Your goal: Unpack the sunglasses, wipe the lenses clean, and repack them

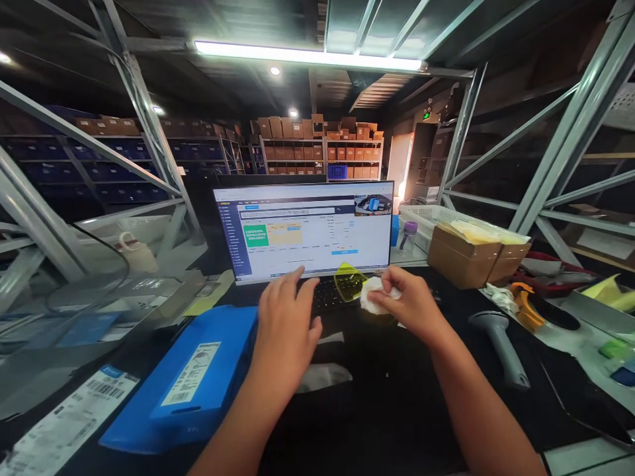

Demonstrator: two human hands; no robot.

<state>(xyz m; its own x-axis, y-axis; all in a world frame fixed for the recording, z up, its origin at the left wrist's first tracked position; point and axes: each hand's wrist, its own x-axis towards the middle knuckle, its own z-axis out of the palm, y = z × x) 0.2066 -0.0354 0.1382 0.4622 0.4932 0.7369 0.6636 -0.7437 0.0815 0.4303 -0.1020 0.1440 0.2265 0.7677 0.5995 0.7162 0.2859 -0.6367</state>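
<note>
Head view: the left hand (288, 324) rests over the laptop keyboard (328, 299), its fingers (297, 277) loosely spread and holding nothing. Just right of them, the right hand (414, 304) curls its fingers (393, 276) around a white wad (373, 295), touching a yellow piece (348, 281).

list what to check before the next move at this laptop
1. Laptop screen lit, page showing: ok.
2. Left hand open above the keyboard: ok.
3. Right hand closed on the white item: ok; what the item is: cannot tell.
4. Blue parcel lying label up: ok.
5. Scanner lying untouched, right of the hands: ok.
6. Screen text readable: cannot tell.
</note>
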